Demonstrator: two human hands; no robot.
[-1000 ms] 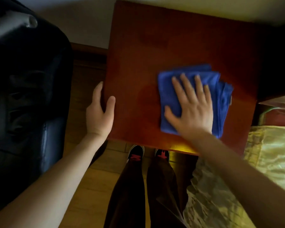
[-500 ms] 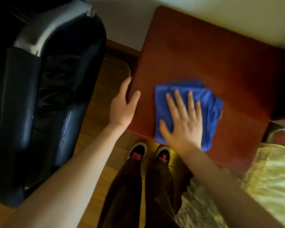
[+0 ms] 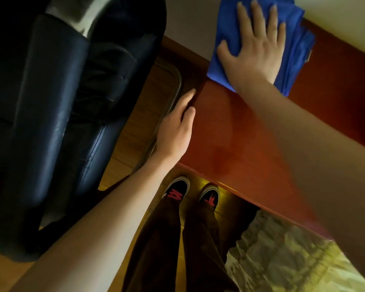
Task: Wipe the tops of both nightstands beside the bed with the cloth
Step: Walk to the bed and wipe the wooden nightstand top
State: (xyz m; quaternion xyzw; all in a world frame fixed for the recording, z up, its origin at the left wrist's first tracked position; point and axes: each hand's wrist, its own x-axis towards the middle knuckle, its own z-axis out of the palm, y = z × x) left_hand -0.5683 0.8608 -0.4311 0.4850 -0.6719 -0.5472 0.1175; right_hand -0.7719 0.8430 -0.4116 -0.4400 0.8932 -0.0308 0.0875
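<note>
While the folded blue cloth [image 3: 291,41] lies at the far left corner of the nightstand top [image 3: 230,140], hard against the wall side, the right hand [image 3: 255,47] is pressed flat on it, fingers spread and pointing away from the body; this hand is splayed open on the fabric rather than clenched around it. The cloth's long axis runs roughly from near to far, in line with the forearm, and its layered right edge sticks out past the fingers.

Nearer the body, the left hand [image 3: 175,127] rests with fingers loosely extended along the left edge of the reddish wooden top, gripping nothing, seemingly just steadying. It sits well short of the cloth, so the right hand is the only one placed to drive the wipe.

Most of the bare wood lies toward the person and to the right of the cloth. My judgement is that the next stroke must pull back toward the near edge or sweep rightward along the wall side. A faint darker patch shows on the wood near the front, though I cannot tell whether it is damp.

Beside the nightstand on the left stands a dark chair [image 3: 57,114]; at lower right a pale bedcover [image 3: 287,260] is visible, with the person's shoes [image 3: 177,189] below on the wooden floor [image 3: 131,131].
</note>
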